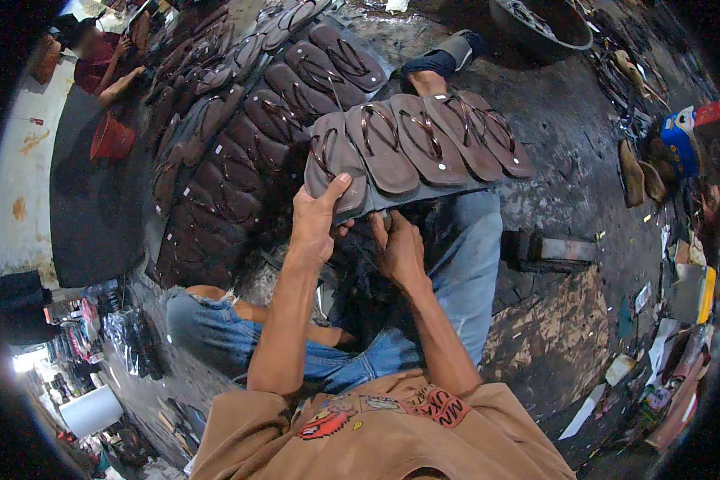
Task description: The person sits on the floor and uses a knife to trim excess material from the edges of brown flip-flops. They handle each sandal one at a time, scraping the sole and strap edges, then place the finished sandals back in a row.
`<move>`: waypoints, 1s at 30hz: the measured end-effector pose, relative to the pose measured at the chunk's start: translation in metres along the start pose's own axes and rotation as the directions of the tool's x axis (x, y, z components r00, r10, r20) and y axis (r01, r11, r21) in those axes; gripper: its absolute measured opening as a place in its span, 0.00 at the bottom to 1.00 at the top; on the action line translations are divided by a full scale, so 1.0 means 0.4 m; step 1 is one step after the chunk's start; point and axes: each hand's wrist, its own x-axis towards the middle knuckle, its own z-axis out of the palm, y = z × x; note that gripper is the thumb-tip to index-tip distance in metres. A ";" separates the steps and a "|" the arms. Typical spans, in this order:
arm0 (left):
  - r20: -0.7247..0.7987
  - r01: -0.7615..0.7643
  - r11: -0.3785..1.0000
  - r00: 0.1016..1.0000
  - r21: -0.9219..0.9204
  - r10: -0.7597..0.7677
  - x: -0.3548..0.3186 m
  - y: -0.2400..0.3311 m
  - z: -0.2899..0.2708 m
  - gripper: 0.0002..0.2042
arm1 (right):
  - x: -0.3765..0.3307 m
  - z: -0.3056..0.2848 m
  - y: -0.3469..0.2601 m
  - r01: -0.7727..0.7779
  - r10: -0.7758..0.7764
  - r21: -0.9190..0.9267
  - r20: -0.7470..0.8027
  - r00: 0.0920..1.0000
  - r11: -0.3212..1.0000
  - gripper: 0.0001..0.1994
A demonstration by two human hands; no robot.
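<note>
A row of several brown flip-flops [388, 172] with shiny dark straps lies side by side on a dark sheet [448, 192], which rests over my right leg. My left hand [316, 216] grips the flip-flop at the row's left end [346, 182], thumb on top of its sole and fingers curled beneath. Just right of it, my right hand [400, 250] is closed at the sheet's near edge, index finger against the edge. Whatever lies between its fingers is hidden. A thin pale sliver [335, 92] sticks up behind the left-end flip-flop; I cannot tell what it is.
More brown flip-flops [276, 112] lie in rows at the left and far left. A dark basin [536, 32] stands at the back right. A dark block [564, 250] sits right of my knee. Sole-shaped pieces [630, 172] lie farther right. Another person [96, 64] sits at the upper left.
</note>
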 end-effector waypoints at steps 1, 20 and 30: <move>0.007 -0.006 1.000 1.000 0.001 0.006 0.000 0.002 0.000 0.19 | 0.016 0.005 0.006 -0.011 0.011 -0.002 0.014 1.000 1.000 0.22; -0.026 0.108 0.993 0.994 -0.047 -0.109 0.003 -0.014 -0.002 0.16 | 0.277 0.135 0.211 0.572 -0.522 -0.240 0.243 0.818 0.784 0.19; 0.003 -0.176 0.978 0.984 0.109 0.177 -0.270 -0.002 -0.040 0.30 | 0.403 0.206 0.034 0.081 -0.174 0.423 0.186 0.967 0.903 0.23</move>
